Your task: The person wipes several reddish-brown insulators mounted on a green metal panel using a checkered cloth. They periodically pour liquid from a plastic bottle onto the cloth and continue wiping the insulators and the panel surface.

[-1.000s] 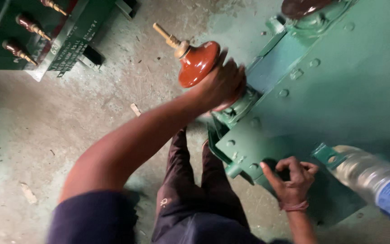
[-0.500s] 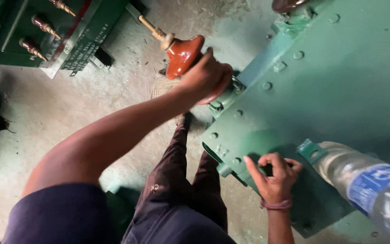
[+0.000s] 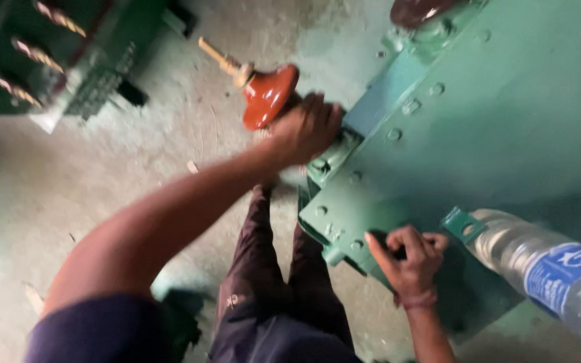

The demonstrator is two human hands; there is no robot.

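Note:
My left hand (image 3: pixel 306 128) is closed around the base of a red-brown ribbed insulator (image 3: pixel 268 95) with a brass stud at its tip, at the corner of a large green metal tank lid (image 3: pixel 492 128). My right hand (image 3: pixel 408 257) is curled at the lid's lower edge beside a small green lug (image 3: pixel 462 224), fingers pinched on something too small to make out. Bolt heads dot the lid's rim.
A clear plastic water bottle with a blue label (image 3: pixel 553 272) lies on the lid at the lower right. Another green unit with brass studs (image 3: pixel 42 57) stands at the upper left. A second dark insulator (image 3: pixel 421 10) shows at the top. My legs stand on the concrete floor (image 3: pixel 102 175).
The view has shifted slightly; the insulator and my left hand sit a little lower and right in the picture. Both hands keep their places on the tank.

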